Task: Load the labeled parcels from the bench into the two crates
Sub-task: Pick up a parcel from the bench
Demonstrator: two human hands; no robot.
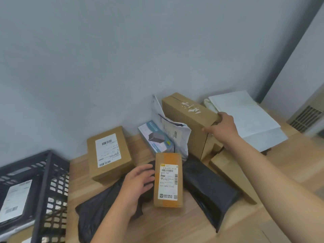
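Head view looks down on the wooden bench (175, 227), where my right hand (221, 128) is stretched out to the tall cardboard box (185, 116) that stands on edge near the grey wall (122, 58). My thumb is hooked over its near top corner and my fingers are pressed to its front face, so I have a grip on it. My left hand (138, 183) is relaxed and holds nothing. Its palm lies on the black poly bag (101, 209) and its fingertips touch the left side of the small orange-taped box (168, 179), which lies label up in the middle of the bench. Just right of that box lies a second black bag (210, 186), and past it a flat cardboard carton (231, 178) lies partly under the tall box. Behind the small box a blue-and-white USB product box (156, 139) leans against a white poly mailer (168, 123), which is tucked against the tall box's left side. To the left, a labelled brown box (108, 155) lies flat near the wall. White flat parcels (245, 118) are stacked at the far right of the bench. One black slatted crate (50, 186) shows at the left edge, just beside the bench, with a labelled parcel (15, 199) lying in it.
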